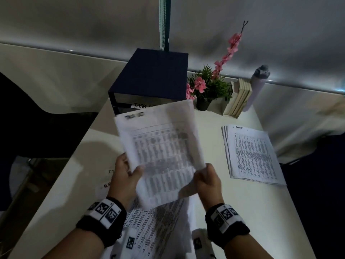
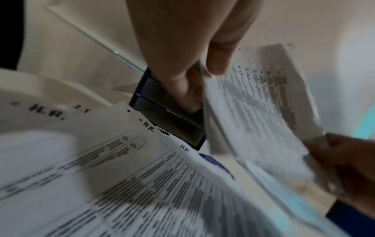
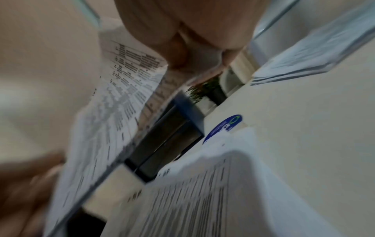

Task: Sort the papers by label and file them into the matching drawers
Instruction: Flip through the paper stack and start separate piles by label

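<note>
Low in the frame, the left hand point(image 1: 125, 175) and right hand point(image 1: 207, 181) each pinch a lower corner of a small sheaf of sheets point(image 1: 158, 146), lifted off the desk point(image 1: 252, 212). The sheaf's long axis runs away from the person, up toward the dark blue drawer box point(image 1: 149, 75) at upper centre. The box lies straight ahead, about equally near both hands.

More papers point(image 1: 158, 230) lie under the wrists, and a sorted pile point(image 1: 252, 154) sits at right.

The head view blurs the held label. Only the left wrist view shows "H.R." headings point(image 2: 46, 111) on the papers below.
</note>
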The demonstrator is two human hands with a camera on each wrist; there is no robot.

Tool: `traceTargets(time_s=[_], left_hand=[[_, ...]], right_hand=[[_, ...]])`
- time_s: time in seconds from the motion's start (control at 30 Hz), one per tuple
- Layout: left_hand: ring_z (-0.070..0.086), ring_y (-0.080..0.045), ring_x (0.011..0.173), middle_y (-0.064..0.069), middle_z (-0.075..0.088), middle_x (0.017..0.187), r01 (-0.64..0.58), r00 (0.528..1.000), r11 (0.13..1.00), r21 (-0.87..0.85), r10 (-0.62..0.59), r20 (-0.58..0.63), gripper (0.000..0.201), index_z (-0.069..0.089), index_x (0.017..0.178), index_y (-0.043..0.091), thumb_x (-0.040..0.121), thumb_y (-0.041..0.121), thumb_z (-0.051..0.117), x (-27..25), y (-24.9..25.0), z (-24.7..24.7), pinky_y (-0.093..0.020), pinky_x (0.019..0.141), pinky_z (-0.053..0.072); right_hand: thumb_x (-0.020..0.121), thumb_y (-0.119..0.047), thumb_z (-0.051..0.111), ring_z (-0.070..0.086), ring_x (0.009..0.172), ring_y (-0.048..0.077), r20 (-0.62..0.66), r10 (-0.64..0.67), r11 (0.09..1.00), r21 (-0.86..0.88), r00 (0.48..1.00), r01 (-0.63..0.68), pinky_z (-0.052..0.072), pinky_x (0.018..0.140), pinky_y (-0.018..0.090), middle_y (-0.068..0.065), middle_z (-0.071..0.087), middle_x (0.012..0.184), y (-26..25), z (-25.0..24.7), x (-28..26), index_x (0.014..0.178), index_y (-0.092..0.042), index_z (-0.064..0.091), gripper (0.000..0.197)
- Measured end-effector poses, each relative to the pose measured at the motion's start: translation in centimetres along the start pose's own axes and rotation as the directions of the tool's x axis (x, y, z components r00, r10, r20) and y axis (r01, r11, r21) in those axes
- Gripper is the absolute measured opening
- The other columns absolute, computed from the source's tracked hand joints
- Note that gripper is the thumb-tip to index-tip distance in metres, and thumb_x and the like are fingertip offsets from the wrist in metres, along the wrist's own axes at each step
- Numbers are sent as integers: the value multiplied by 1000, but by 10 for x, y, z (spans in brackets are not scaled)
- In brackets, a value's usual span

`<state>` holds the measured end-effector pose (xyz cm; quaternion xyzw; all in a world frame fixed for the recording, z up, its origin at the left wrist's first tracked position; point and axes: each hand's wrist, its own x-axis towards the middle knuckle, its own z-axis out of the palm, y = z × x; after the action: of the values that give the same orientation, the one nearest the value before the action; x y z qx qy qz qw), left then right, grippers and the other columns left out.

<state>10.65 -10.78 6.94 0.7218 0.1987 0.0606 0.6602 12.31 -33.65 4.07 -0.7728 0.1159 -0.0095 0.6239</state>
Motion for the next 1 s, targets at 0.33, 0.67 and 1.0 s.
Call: traceTargets(time_s=[0.33, 0.67, 1.0], left_hand=[[-10, -30, 147, 7, -22, 157, -44, 877, 453, 890, -409, 252, 104, 0, 148, 42, 76, 30, 75, -11, -80, 0, -62, 112, 24], [-15, -32, 146, 8, -29, 155, -51, 834, 403, 914, -487, 261, 104, -5, 147, 43, 79, 33, 73, -5, -86, -2, -64, 112, 20], [-18, -28, 146, 13, -30, 154, -30, 851, 403, 914, -469, 235, 102, -5, 146, 45, 80, 29, 72, -9, -87, 0, -64, 112, 18]], right_hand=[[82, 6, 52, 50, 71, 29, -567, 200, 933, -139, 799, -332, 38, 61, 35, 16, 53, 79, 39, -81, 87, 84, -1, 49, 8], [88, 0, 48, 49, 76, 31, -353, 274, 803, -427, 894, -415, 38, 67, 33, 25, 59, 91, 45, -72, 151, 107, 8, 55, 21], [84, -12, 57, 36, 130, 31, -64, 61, 450, -889, 996, -85, 36, 105, 51, 4, 34, 147, 45, -37, 133, 137, -32, 42, 59]])
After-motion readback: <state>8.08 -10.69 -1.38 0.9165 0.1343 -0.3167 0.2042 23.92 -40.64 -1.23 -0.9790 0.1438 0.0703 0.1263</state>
